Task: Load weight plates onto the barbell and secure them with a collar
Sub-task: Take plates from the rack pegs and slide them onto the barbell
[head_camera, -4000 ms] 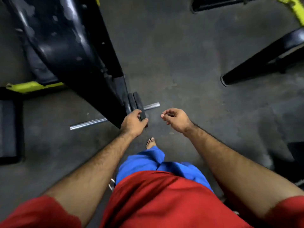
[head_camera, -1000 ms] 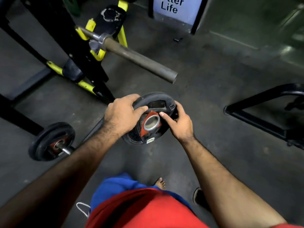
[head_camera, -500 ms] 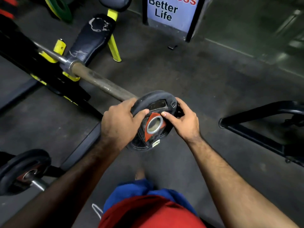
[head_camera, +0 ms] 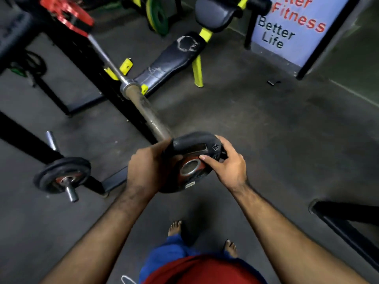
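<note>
Head view, grip: both hands clasp one black weight plate [head_camera: 192, 160] at the near end of the barbell sleeve [head_camera: 147, 111].
Left hand [head_camera: 146, 171]: clenched over the plate's left rim, fingers wrapped behind it.
Right hand [head_camera: 227, 163]: grasping the right rim, thumb lying across the face beside the centre hole.
Plate: black rubber with a red hub and a metal-ringed hole, tilted toward the camera; its top edge hides the sleeve's tip, so whether the hole is on the sleeve cannot be told.
Barbell: runs up and to the left from the plate, past its steel shoulder ring [head_camera: 127, 86], to a red plate [head_camera: 67, 15] at the far end.
Lower left: a smaller loaded bar [head_camera: 63, 176] with a black plate, low by the floor beside a black frame.
Behind: a worn black padded bench [head_camera: 170, 58] with yellow legs, a green plate [head_camera: 156, 15], a sign reading "Better Life" [head_camera: 287, 27].
Floor [head_camera: 266, 140]: dark grey; bare feet [head_camera: 174, 227] show below the arms.
</note>
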